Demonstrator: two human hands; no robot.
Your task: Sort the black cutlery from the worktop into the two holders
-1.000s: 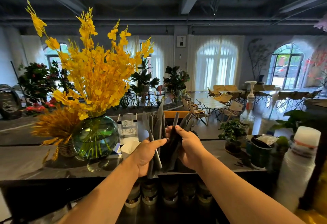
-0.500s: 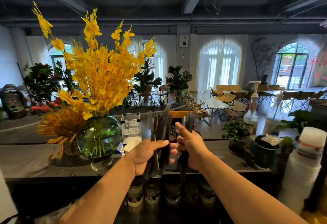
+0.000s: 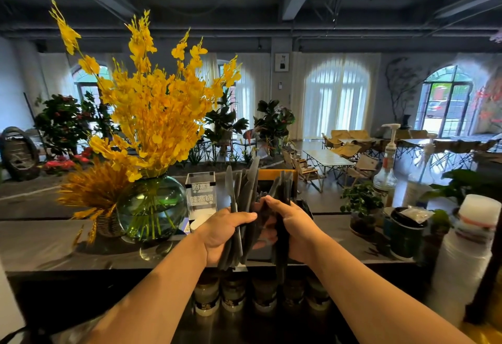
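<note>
My left hand [image 3: 224, 231] grips an upright bundle of black plastic knives [image 3: 244, 194], blades fanning upward above the counter. My right hand [image 3: 292, 225] grips a smaller bunch of black cutlery [image 3: 284, 189] right beside it, its handles hanging below my fist. The two hands touch at the fingertips in the middle of the view. A dark holder [image 3: 307, 206] peeks out behind my right hand, mostly hidden; I cannot make out a second holder.
A green glass vase of yellow flowers [image 3: 152, 208] stands left on the dark counter [image 3: 54, 246], beside a clear acrylic sign [image 3: 201, 194]. On the right are pump bottles [image 3: 385, 170], small plants, a dark cup [image 3: 406, 235] and stacked white cups [image 3: 472, 243]. Jars [image 3: 233, 293] line the shelf below.
My right hand has come back in against the left, its bunch now upright beside the knife bundle. Both hands sit slightly lower.
</note>
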